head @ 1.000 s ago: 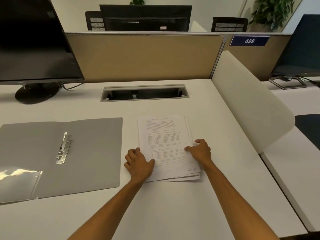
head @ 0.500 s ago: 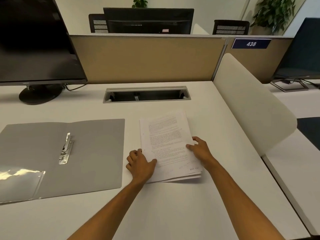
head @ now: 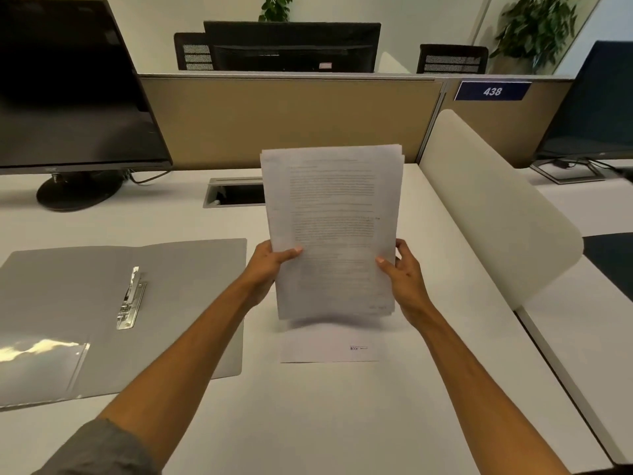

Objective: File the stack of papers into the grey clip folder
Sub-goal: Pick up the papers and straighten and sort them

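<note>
White desk (head: 308, 423) carries an open grey folder (head: 191, 303), its metal clip (head: 130, 298) exposed to take pages. Right of the folder, both hands hold the papers (head: 332, 231) upright above one stray sheet (head: 329, 347), probably to square the edges. Left hand (head: 269, 269) and right hand (head: 406, 279) pinch the stack's sides, thumbs in front.

Bare desk (head: 308, 423) toward open grey folder (head: 191, 303), raised metal clip (head: 130, 298), possibly one loose sheet (head: 329, 347)

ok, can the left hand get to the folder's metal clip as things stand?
Probably not yet. The path over the open folder to the clip is free, but the left hand shares its grip on the raised papers with the right hand.
</note>
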Tool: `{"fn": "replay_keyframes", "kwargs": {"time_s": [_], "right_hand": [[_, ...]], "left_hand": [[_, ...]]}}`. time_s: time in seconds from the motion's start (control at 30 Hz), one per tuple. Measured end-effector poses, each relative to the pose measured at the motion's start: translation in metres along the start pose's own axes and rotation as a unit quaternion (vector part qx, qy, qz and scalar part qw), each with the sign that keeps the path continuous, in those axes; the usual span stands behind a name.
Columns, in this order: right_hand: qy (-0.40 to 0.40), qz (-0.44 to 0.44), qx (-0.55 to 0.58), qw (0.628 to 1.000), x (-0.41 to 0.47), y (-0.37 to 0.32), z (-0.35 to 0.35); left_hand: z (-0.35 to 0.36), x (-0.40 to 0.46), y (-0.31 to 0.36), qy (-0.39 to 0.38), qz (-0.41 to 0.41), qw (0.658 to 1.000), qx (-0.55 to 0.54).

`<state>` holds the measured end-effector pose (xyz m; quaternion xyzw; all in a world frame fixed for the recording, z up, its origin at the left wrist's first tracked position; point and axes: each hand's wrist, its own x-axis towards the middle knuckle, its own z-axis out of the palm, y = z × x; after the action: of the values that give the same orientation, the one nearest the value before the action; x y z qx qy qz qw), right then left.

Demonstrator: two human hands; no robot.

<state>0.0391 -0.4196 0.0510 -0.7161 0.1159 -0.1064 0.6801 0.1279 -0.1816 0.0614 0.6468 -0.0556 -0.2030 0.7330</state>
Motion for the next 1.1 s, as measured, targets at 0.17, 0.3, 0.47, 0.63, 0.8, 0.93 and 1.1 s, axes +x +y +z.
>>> {"fn": "replay_keyframes", "kwargs": {"time_s": [0.17, 0.3, 0.47, 0.63, 0.8, 0.93, 1.1], "right_hand": [[0.0, -0.04, 0.008, 0.999, 0.004, -0.014, 0.006], [0.001, -0.056, -0.008, 0.998, 0.001, -0.014, 0.008], [0.006, -0.055, -0.012, 0.998, -0.005, -0.006, 0.007], [0.026, -0.022, -0.02, 0.999, -0.015, 0.016, 0.013], [0.047, -0.028, -0.036, 0.998, -0.014, 0.021, 0.017], [0.051, -0.048, -0.044, 0.997, -0.01, 0.011, 0.016], [0.025, -0.003, -0.034, 0.999, -0.009, 0.005, 0.016]], "left_hand": [[0.011, 0.002, 0.008, 0.041, 0.078, 0.996, 0.016], [0.014, -0.001, 0.004, 0.052, 0.094, 0.994, 0.022], [0.011, -0.007, -0.007, 0.052, 0.099, 0.993, 0.036], [0.011, -0.016, -0.035, 0.047, 0.067, 0.995, 0.059], [0.017, -0.014, -0.034, 0.073, 0.069, 0.992, 0.081], [0.013, -0.012, -0.022, 0.066, 0.091, 0.989, 0.092], [-0.003, -0.018, -0.019, 0.033, 0.097, 0.99, 0.095]]}}
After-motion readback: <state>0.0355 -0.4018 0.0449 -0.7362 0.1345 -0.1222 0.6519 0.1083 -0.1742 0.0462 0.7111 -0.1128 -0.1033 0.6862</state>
